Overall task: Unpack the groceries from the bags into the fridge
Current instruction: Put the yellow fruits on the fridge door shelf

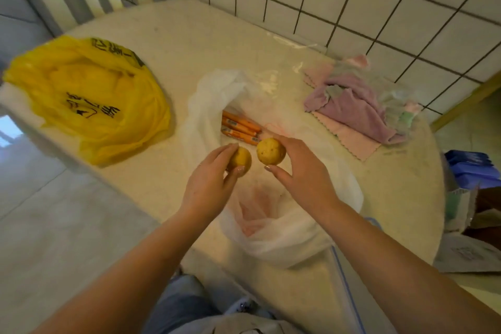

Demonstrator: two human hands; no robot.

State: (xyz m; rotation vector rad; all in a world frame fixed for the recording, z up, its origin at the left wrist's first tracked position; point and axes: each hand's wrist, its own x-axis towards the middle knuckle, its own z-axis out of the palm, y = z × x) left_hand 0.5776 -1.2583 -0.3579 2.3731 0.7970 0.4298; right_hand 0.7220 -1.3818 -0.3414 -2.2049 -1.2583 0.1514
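My left hand (210,184) grips a small round yellow potato (242,158) between thumb and fingers. My right hand (301,171) grips a second, slightly larger potato (271,151) the same way. Both hands hover side by side above an open white plastic bag (206,106) lying on the cream table (168,43). Inside the bag's mouth lie several orange sausage sticks (238,127). A crumpled yellow plastic bag (89,95) with black print sits at the table's left edge. No fridge is in view.
Purple and pink cloths (349,108) lie piled at the table's right, near the tiled wall (352,0). Blue packaging (471,168) and cardboard sit on the floor at far right. Grey floor (54,211) lies to the left of the table.
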